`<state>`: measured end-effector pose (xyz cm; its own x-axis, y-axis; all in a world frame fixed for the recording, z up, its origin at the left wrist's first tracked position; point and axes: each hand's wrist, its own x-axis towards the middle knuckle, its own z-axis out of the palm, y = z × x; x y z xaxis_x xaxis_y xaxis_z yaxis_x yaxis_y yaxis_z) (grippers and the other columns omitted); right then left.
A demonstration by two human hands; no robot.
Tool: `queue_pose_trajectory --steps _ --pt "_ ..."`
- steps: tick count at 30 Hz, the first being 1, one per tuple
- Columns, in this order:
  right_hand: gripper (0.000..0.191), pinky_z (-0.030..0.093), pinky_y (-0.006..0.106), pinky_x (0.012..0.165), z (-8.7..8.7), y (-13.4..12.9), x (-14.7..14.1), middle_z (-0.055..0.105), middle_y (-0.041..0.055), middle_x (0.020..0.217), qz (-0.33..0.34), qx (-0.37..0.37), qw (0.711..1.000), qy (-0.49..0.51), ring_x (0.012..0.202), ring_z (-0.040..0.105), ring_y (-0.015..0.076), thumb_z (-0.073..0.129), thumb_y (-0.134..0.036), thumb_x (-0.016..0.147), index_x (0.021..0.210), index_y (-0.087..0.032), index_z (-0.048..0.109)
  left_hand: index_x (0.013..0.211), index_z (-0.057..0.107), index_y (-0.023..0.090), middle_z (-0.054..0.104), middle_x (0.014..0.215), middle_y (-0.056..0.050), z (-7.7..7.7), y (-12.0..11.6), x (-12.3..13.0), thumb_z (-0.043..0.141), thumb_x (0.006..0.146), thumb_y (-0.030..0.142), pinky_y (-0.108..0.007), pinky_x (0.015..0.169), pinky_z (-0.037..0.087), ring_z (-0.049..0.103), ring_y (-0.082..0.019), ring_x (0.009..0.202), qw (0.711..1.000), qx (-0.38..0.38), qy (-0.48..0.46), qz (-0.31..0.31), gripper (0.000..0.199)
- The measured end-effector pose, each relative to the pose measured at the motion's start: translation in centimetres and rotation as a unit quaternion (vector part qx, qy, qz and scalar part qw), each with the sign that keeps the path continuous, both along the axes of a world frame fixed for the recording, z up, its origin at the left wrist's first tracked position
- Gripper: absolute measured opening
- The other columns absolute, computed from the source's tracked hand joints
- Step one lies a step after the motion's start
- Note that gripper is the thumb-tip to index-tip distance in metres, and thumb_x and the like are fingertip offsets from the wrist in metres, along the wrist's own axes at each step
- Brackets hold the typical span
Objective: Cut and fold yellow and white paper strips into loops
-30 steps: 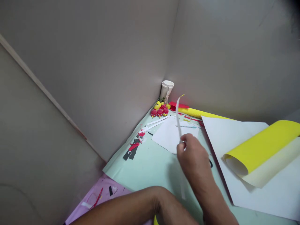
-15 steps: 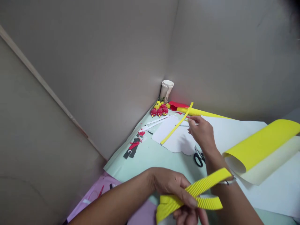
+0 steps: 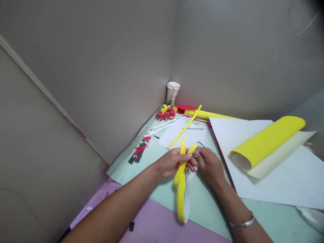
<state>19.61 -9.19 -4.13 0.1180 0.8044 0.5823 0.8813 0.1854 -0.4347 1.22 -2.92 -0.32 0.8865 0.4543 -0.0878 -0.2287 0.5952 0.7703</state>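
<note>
My left hand (image 3: pixel 176 162) is closed on a yellow corrugated paper strip (image 3: pixel 181 202), pinched between thumb and fingers. The strip hangs below in a long loop, with its pale inner side showing. One end stands up above the thumb, and another part bends toward my right hand (image 3: pixel 210 167). My right hand is closed close beside it, fingertips at the bent part. A small dark curved piece shows above those fingers; what it belongs to is hidden. Behind the hands, a flat yellow strip (image 3: pixel 187 125) lies across a white paper sheet (image 3: pixel 168 133).
A loosely rolled yellow sheet (image 3: pixel 268 143) rests on large white paper (image 3: pixel 283 184) at right. In the corner stand a lidded cup (image 3: pixel 173 92) and several red round pieces (image 3: pixel 165 116). Black and red scraps (image 3: pixel 138 153) lie left. Grey walls (image 3: pixel 113 67) border the green table cover (image 3: pixel 162 192).
My right hand has come back from the white sheet to the strip. My left hand has lifted and moved forward, so the strip hangs down. The scissors seen earlier no longer show clearly.
</note>
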Motion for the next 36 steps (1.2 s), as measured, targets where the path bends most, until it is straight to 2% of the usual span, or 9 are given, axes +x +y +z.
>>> queue_pose_trajectory --steps 4,8,12,14,16,19,21,29,36 --pt "0.025 0.044 0.039 0.090 -0.2 0.1 -0.6 0.067 0.0115 0.105 -0.014 -0.013 1.000 0.024 0.102 0.060 0.0236 0.049 -0.030 0.091 0.093 -0.018 0.071 0.103 0.068 0.012 0.068 0.081 -0.006 -0.9 0.9 0.1 0.077 0.076 0.031 -0.020 0.060 0.045 0.063 -0.011 0.066 0.995 0.055 0.063 0.056 0.034" --pt "0.038 0.044 0.032 0.081 1.1 -0.7 -1.5 0.068 0.0056 0.087 0.040 -0.056 0.981 0.183 0.086 0.061 0.0192 0.040 -0.039 0.098 0.085 -0.020 0.070 0.097 0.068 0.012 0.067 0.082 -0.007 -1.5 0.8 0.4 0.079 0.073 0.037 -0.022 0.056 0.045 0.060 -0.011 0.062 0.984 0.114 0.119 0.066 0.037" --pt "0.041 0.043 0.029 0.069 1.6 -0.9 -2.2 0.062 0.0011 0.068 0.079 -0.128 0.941 0.302 0.069 0.057 0.0169 0.051 -0.049 0.091 0.065 -0.019 0.063 0.083 0.066 0.011 0.068 0.081 -0.008 -1.7 0.0 0.8 0.079 0.072 0.045 -0.026 0.060 0.048 0.060 -0.013 0.061 0.972 0.181 0.148 0.008 0.037" --pt "0.036 0.044 0.028 0.067 1.6 -0.7 -2.2 0.063 0.0004 0.067 0.073 -0.132 0.906 0.396 0.067 0.057 0.0165 0.059 -0.051 0.086 0.071 -0.019 0.066 0.087 0.067 0.011 0.068 0.084 -0.010 -1.7 -0.2 0.8 0.075 0.075 0.050 -0.029 0.065 0.050 0.063 -0.015 0.065 0.972 0.181 0.146 -0.019 0.041" --pt "0.033 0.047 0.028 0.067 1.5 -0.4 -1.8 0.066 0.0011 0.072 0.084 -0.114 0.846 0.514 0.068 0.059 0.0162 0.063 -0.052 0.083 0.079 -0.019 0.068 0.093 0.067 0.010 0.069 0.086 -0.012 -1.8 -0.2 0.8 0.070 0.078 0.055 -0.032 0.069 0.051 0.065 -0.018 0.070 0.976 0.161 0.142 -0.026 0.048" --pt "0.028 0.047 0.023 0.057 1.4 0.1 -0.7 0.065 0.0002 0.070 0.097 -0.061 0.742 0.661 0.060 0.057 0.0117 0.071 -0.046 0.078 0.079 -0.019 0.067 0.097 0.068 0.010 0.067 0.081 -0.010 -1.8 0.4 0.6 0.065 0.080 0.059 -0.029 0.065 0.048 0.063 -0.017 0.068 0.977 0.149 0.154 0.013 0.052" --pt "0.025 0.043 0.019 0.048 1.3 0.4 0.2 0.061 -0.0033 0.063 0.090 -0.034 0.704 0.703 0.050 0.051 0.0075 0.075 -0.041 0.074 0.079 -0.018 0.067 0.096 0.069 0.011 0.064 0.072 -0.006 -1.7 0.8 0.4 0.064 0.081 0.059 -0.024 0.056 0.043 0.056 -0.012 0.059 0.972 0.155 0.168 0.061 0.051" --pt "0.022 0.048 0.020 0.049 1.4 0.6 2.6 0.042 -0.0118 0.048 0.087 -0.017 0.607 0.789 0.036 0.033 0.0034 0.073 -0.038 0.077 0.080 -0.021 0.060 0.083 0.069 0.015 0.041 0.059 0.005 0.3 2.0 -0.8 0.064 0.081 0.057 -0.022 0.043 0.023 0.033 -0.006 0.046 0.955 0.154 0.148 0.207 0.043" --pt "0.025 0.040 0.019 0.041 1.5 0.2 4.1 0.037 -0.0109 0.050 0.075 0.015 0.586 0.807 0.036 0.031 0.0050 0.061 -0.041 0.087 0.074 -0.022 0.051 0.079 0.066 0.014 0.036 0.053 0.007 0.5 4.4 -2.3 0.073 0.074 0.048 -0.021 0.045 0.024 0.030 -0.006 0.045 0.950 0.110 0.077 0.281 0.035"
